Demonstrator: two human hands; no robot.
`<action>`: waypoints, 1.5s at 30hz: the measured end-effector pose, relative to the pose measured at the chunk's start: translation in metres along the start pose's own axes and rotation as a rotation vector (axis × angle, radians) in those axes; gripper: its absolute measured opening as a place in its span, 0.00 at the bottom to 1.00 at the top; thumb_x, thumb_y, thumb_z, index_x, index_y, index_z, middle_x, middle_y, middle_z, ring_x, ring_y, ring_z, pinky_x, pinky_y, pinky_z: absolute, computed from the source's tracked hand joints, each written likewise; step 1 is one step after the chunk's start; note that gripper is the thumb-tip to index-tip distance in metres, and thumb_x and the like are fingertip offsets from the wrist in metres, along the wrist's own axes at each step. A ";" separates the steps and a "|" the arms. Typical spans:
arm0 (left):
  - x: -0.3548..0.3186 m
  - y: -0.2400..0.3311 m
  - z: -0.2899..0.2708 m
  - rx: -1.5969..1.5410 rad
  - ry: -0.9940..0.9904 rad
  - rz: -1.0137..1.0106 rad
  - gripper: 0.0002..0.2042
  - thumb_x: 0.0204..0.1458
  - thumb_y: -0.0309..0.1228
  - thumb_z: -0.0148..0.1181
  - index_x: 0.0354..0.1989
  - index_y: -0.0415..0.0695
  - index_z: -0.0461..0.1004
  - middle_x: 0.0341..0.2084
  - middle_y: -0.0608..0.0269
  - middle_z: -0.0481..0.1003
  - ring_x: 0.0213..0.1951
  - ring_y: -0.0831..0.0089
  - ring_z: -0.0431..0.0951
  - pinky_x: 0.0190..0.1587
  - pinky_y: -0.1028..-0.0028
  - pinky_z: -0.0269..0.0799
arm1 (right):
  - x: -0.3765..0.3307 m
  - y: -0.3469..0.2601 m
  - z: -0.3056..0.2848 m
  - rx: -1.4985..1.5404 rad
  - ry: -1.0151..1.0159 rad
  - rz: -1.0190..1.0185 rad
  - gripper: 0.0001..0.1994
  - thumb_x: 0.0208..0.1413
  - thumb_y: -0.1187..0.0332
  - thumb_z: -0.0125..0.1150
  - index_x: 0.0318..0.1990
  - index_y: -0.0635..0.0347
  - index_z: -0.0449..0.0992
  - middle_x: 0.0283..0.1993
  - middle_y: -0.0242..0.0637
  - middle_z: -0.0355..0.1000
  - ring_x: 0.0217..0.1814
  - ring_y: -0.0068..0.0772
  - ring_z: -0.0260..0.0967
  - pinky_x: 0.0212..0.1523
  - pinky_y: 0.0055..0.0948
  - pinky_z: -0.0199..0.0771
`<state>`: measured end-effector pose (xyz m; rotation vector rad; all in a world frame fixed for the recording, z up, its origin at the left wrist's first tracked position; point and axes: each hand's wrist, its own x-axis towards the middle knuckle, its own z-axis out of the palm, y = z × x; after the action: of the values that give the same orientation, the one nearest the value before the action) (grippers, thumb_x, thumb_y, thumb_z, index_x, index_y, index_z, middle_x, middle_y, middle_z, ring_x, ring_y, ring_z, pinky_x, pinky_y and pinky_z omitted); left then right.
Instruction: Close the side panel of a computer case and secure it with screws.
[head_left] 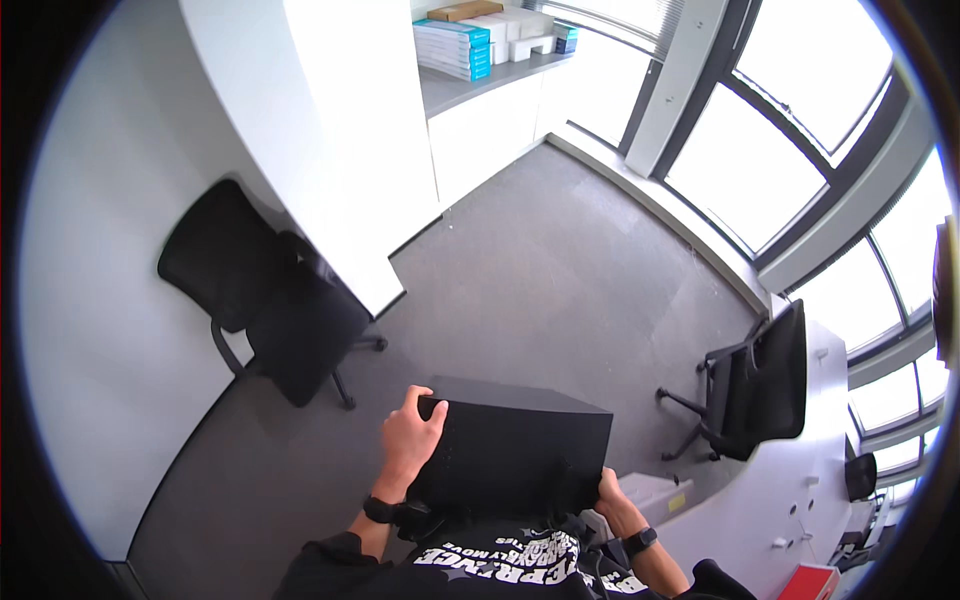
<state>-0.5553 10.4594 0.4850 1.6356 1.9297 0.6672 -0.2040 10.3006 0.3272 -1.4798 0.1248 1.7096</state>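
A large black box-shaped object is held up close against my front, its flat face and top edge showing. My left hand grips its upper left corner, the thumb over the near face and the fingers going round the far side. Lower down, my right hand is at the right edge, its fingers mostly hidden beneath or behind the box. Each wrist has a black band on it. The underside of the box cannot be seen.
A black office chair stands at the left by a white partition. Another black chair is at the right beside a white desk. Boxes sit on a grey-topped white cabinet at the back, near windows. Grey floor lies ahead.
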 end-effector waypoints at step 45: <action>0.889 0.315 0.143 -0.402 0.750 -0.674 0.17 0.58 0.36 0.62 0.51 0.40 0.71 0.37 0.52 0.78 0.40 0.64 0.79 0.45 0.68 0.72 | 0.571 -1.028 0.764 -1.367 -0.377 -0.101 0.22 0.64 0.58 0.36 0.43 0.64 0.76 0.40 0.41 0.76 0.41 0.34 0.73 0.44 0.33 0.74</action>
<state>-0.3501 11.3905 0.5231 0.4306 2.4222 1.3671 -0.0979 11.6861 0.5132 -1.8922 -1.5539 1.9965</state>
